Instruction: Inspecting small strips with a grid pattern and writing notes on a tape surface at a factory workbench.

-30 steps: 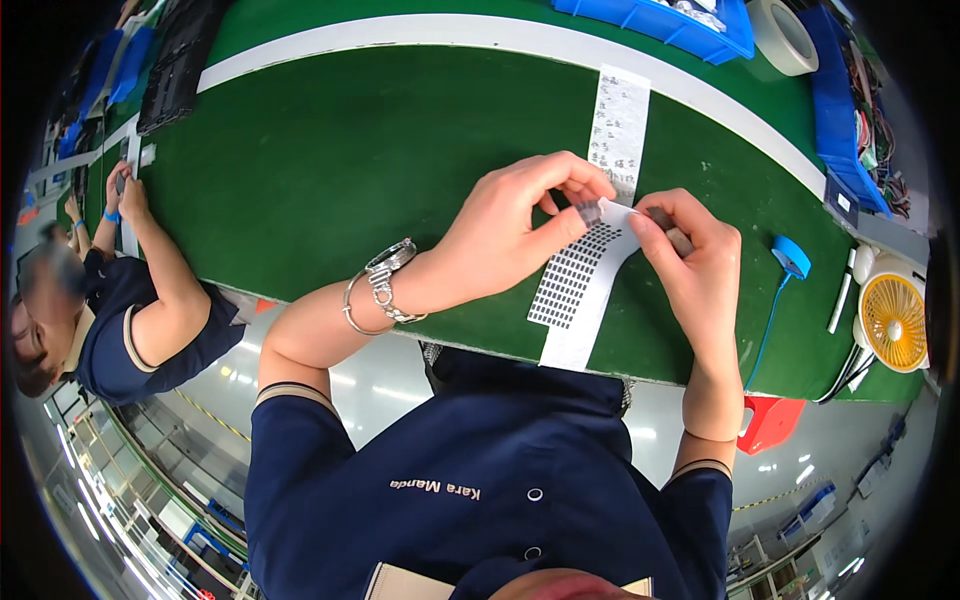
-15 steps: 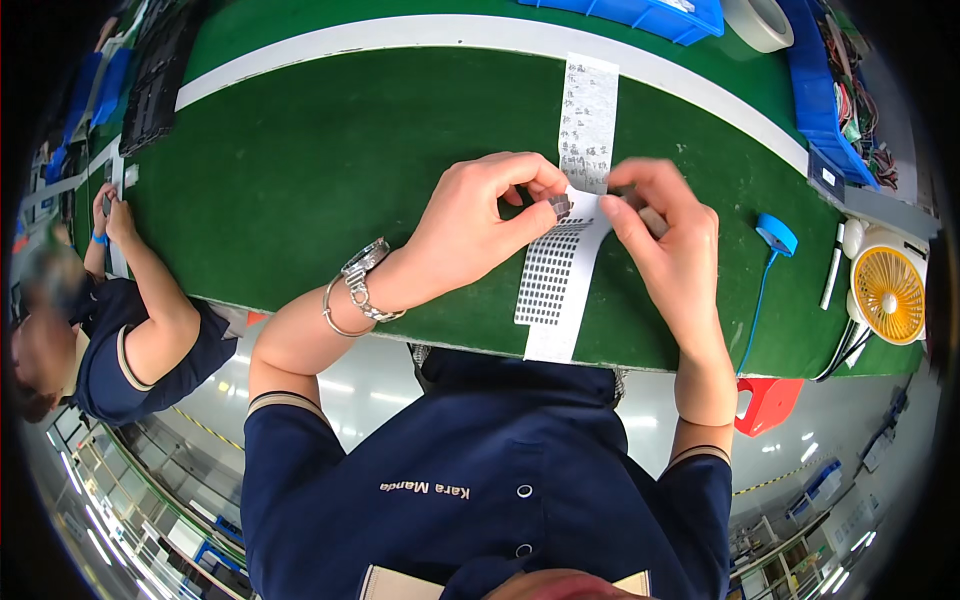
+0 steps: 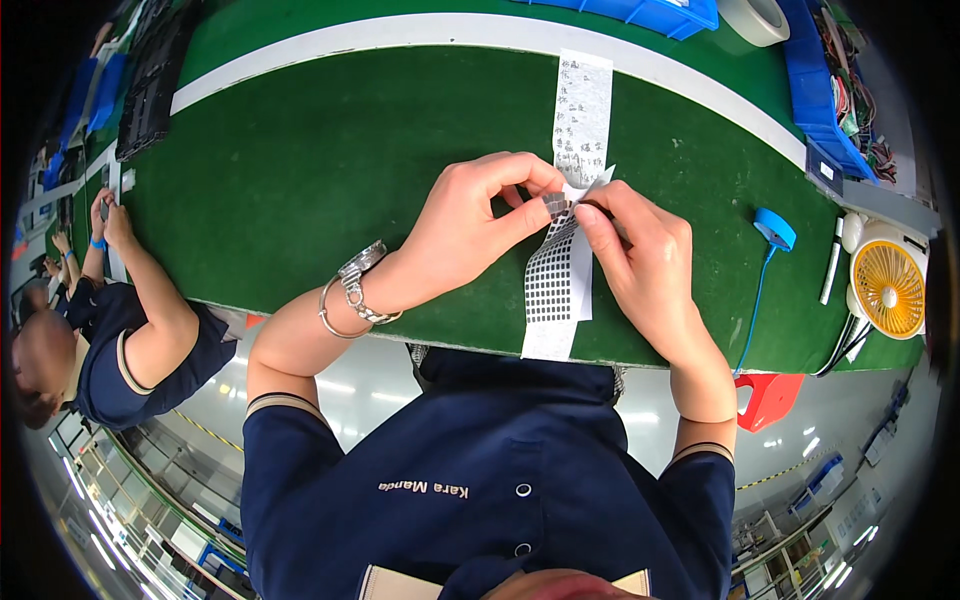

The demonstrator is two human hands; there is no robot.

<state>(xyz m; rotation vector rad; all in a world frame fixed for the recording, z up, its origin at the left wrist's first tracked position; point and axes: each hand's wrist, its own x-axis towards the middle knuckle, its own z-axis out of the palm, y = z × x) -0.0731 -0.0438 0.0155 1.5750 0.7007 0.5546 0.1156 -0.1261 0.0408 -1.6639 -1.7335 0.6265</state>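
The left hand [image 3: 478,210] holds a small grey piece [image 3: 556,206] in a narrow grip; the right hand [image 3: 645,240] pinches a curling sheet of dark squares [image 3: 549,285]. The sheet runs between the forearms toward the tabletop's [image 3: 330,160] near edge.

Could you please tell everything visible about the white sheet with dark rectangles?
The white sheet looks like paper, bearing rows of small dark rectangles. It is bent; its upper end is between the left hand and the right hand, which seems to pinch it. Its lower part lies over white paper on the green table.
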